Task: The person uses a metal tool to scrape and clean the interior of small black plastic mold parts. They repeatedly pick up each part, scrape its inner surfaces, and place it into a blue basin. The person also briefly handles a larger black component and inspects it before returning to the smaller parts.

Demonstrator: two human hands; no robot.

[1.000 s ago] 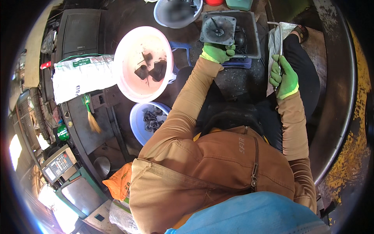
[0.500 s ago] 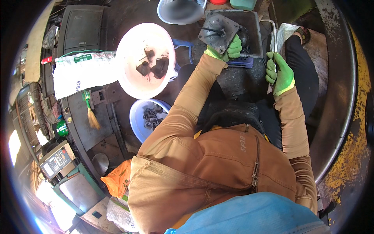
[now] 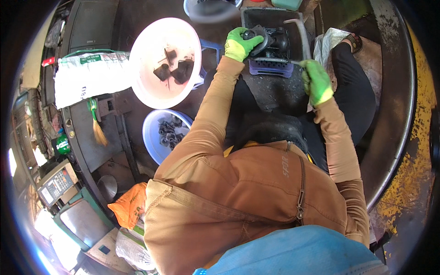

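My left hand [image 3: 238, 46], in a green glove, is closed round a dark metal part [image 3: 259, 37] with a flat plate and a rounded end. It holds the part at the left side of a grey bin [image 3: 261, 16], over its near edge. More dark parts [image 3: 278, 40] lie inside the bin. A bent metal rod [image 3: 303, 40] is gripped by my right hand [image 3: 317, 83], gloved alike and smeared by motion. The rod's hooked top reaches over the bin's right side. Under the bin stands a purple plastic support [image 3: 271, 68].
A pale pink basin [image 3: 192, 41] with a few dark pieces stands to the left. Below it sits a light blue basin [image 3: 149, 137] of small dark parts. Another basin [image 3: 187, 8] is at the top. A curved metal rim [image 3: 403, 128] borders the right side.
My left hand has moved left and turned the plate, so its broad face no longer shows. My right hand has shifted slightly left, and the rod's top now tilts left over the bin.
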